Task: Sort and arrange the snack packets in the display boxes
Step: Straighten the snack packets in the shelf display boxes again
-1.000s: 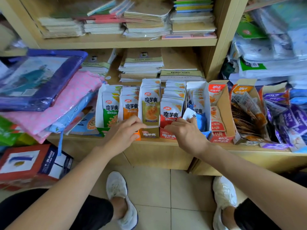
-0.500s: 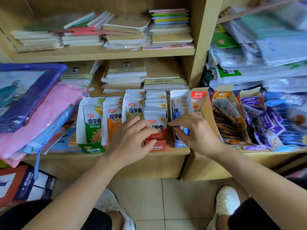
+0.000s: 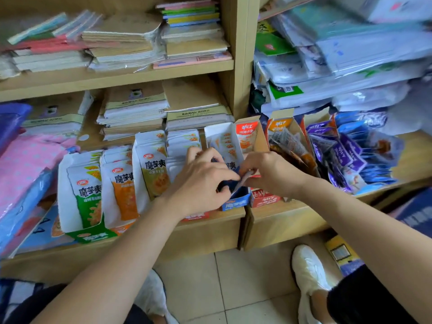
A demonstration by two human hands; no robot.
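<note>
A row of display boxes stands on the low shelf: a green box [image 3: 93, 237] with green packets [image 3: 87, 195], then orange packets [image 3: 122, 192], olive packets [image 3: 154, 174], a red-fronted box [image 3: 196, 215], a blue box [image 3: 236, 202] and a red box [image 3: 264, 198]. My left hand [image 3: 201, 183] reaches over the red-fronted box into the blue box. My right hand [image 3: 271, 174] meets it there, pinching a blue-and-white packet [image 3: 244, 180] at the front of the blue box. Both hands' fingers touch this packet.
Stacked notebooks [image 3: 133, 111] lie behind the boxes. A brown-packet box [image 3: 289, 146] and purple and blue packets [image 3: 346, 155] fill the right shelf. Pink and blue folded goods [image 3: 28, 164] overhang at left. The shelf front edge [image 3: 210, 235] is near my knees.
Both hands have moved right and come together over the blue box, now gripping a blue packet between them. The view has shifted closer and slightly rightward.
</note>
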